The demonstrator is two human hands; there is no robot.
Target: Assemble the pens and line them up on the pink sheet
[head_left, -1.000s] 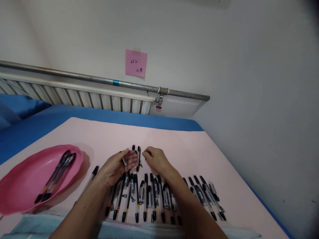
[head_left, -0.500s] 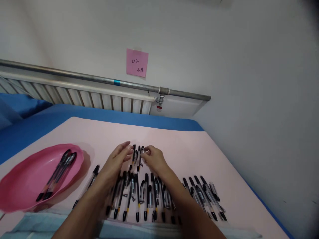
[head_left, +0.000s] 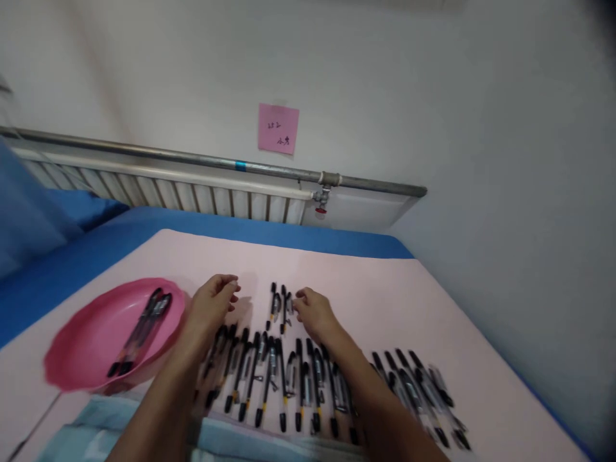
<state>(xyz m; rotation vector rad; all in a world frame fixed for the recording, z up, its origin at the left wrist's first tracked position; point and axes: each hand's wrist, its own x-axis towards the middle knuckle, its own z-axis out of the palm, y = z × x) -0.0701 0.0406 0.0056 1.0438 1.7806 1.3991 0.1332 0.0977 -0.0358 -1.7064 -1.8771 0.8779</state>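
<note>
Two black-capped pens with clear barrels, among them the left pen (head_left: 271,307), lie at the middle of the pink tabletop, with small clear and dark pen parts (head_left: 289,303) beside them. My left hand (head_left: 212,305) hovers to the left of this group, fingers loosely bent and apart, holding nothing. Close to the group's right side is my right hand (head_left: 315,313), its fingers curled but apart, with nothing visible in them. Below, a row of several similar pens (head_left: 282,391) and loose parts spreads between my forearms, which hide some of them.
A pink oval dish (head_left: 86,333) at left holds several pens (head_left: 142,330). More pens (head_left: 414,391) lie at right. Light blue cloth (head_left: 110,417) lies along the near edge. Behind the table run a radiator (head_left: 221,199) and a pipe (head_left: 192,157) with a red-handled valve (head_left: 321,210).
My left hand has moved left, away from the two middle pens. My right hand has drawn slightly right of them. The whole view has shifted, so things appear farther right.
</note>
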